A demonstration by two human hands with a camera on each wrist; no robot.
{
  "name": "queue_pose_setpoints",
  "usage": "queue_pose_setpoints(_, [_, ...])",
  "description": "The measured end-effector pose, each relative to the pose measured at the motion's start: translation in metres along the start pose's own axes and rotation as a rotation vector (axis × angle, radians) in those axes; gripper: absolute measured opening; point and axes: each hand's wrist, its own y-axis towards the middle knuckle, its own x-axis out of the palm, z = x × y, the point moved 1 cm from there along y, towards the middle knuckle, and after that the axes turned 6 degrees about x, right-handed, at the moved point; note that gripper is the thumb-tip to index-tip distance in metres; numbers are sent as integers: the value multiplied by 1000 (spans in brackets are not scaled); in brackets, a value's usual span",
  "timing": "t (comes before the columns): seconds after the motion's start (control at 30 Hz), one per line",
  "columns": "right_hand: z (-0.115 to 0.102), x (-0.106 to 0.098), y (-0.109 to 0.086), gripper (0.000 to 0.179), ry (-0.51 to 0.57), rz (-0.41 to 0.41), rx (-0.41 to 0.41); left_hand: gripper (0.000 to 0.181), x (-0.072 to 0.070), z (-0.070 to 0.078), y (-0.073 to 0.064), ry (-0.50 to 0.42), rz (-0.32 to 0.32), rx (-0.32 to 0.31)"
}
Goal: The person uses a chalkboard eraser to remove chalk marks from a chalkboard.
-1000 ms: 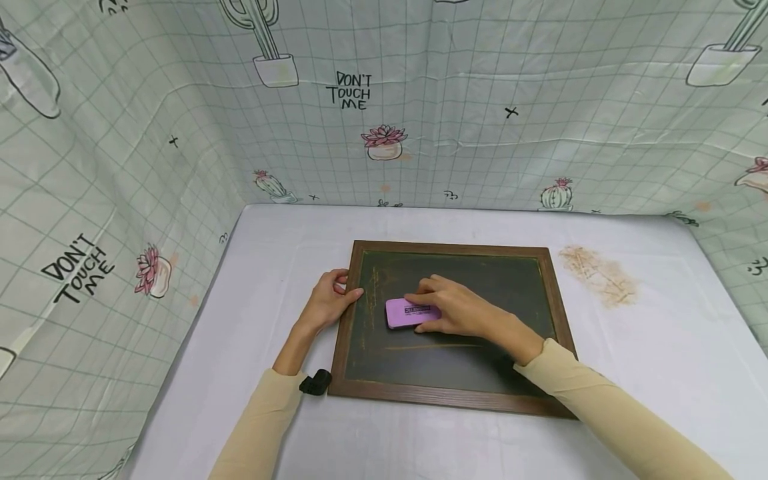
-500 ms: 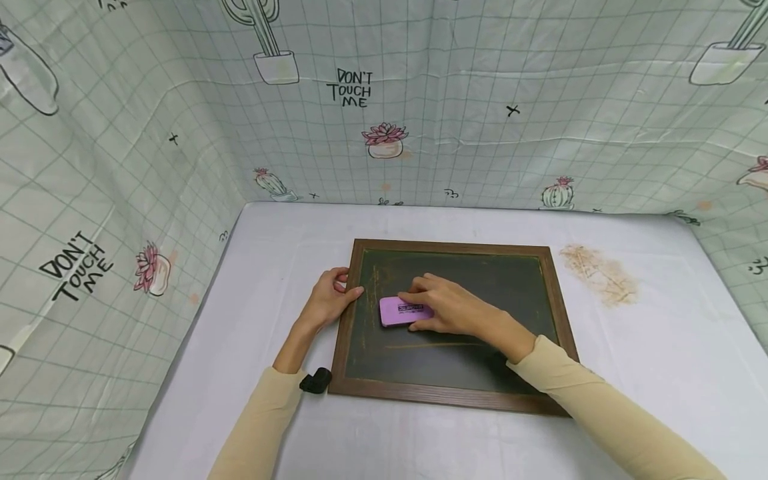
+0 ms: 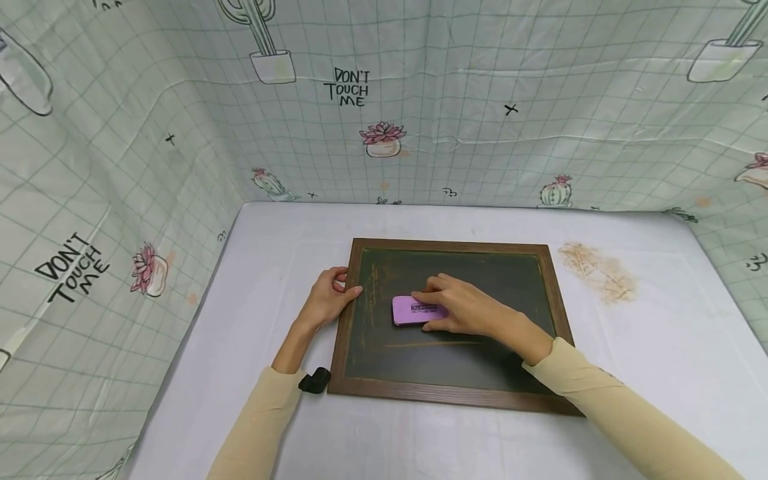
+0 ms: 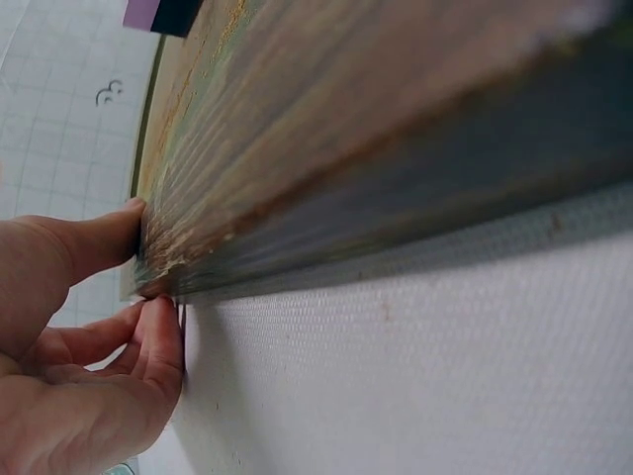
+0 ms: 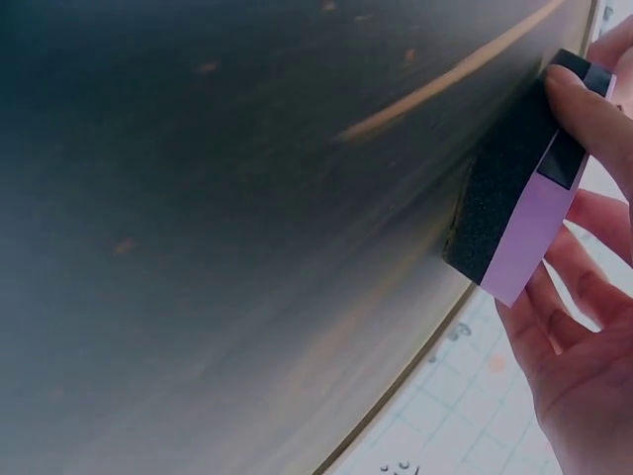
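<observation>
A chalkboard in a brown wooden frame lies flat, with yellowish chalk smears along its left side and a thin streak below the middle. My right hand grips a purple chalkboard eraser by its right end, thumb on one side and fingers on the other. Its black felt side faces the board in the right wrist view. At the board's left edge, my left hand pinches the frame: the thumb lies on top and the fingers are at the outer side.
Tan dust is spread on the white tablecloth right of the board. A black wrist device sits at the left cuff, by the board's near left corner. A printed grid cloth hangs behind and at the sides.
My right hand slid the eraser a little to the left, then back to the right across the board. The left hand stays in place on the frame.
</observation>
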Motion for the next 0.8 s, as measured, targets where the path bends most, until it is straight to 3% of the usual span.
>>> queue_pose_setpoints(0.8, [23, -13, -41, 59, -4, 32, 35, 60, 1, 1, 0, 4, 12, -3])
